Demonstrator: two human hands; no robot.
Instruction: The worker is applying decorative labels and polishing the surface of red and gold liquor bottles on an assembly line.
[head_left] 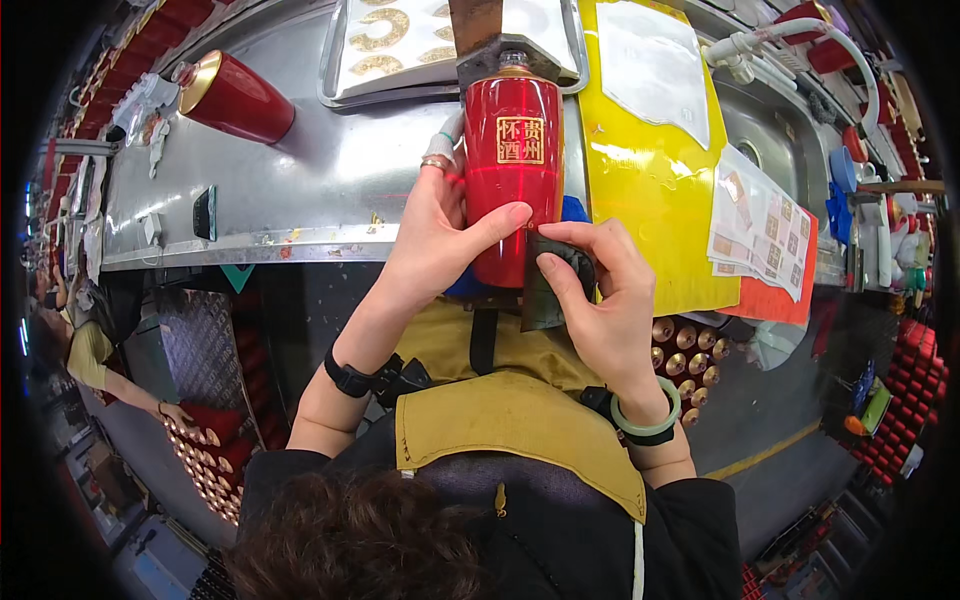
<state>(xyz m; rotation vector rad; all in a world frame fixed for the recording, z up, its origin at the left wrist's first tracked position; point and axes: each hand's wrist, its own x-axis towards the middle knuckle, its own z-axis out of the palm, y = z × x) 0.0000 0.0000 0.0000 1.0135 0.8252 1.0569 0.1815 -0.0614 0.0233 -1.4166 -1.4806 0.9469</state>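
Observation:
A glossy red bottle [512, 215] with a clear stopper-like top lies in front of me, its neck pointing away against a metal holder [508, 52]. A square gold label with characters sits on its upper body, and thin red light lines cross it. My left hand [440, 225] is wrapped round the bottle's left side, thumb across its front. One of its fingers wears a pale finger cover. My right hand [610, 285] has its fingers bent, the index tip touching the bottle's lower right side by a tiny orange-red spot. Whether that hand pinches anything is unclear. A dark flap [543, 300] hangs below it.
Another red bottle [245, 98] with a gold shoulder lies on the steel table [340, 150]. A metal tray [345, 98] holds gold curved labels. To the right are a yellow sheet [650, 210], label sheets [765, 225] and a sink [770, 125]. A co-worker's hand [175, 413] reaches toward bottles at left.

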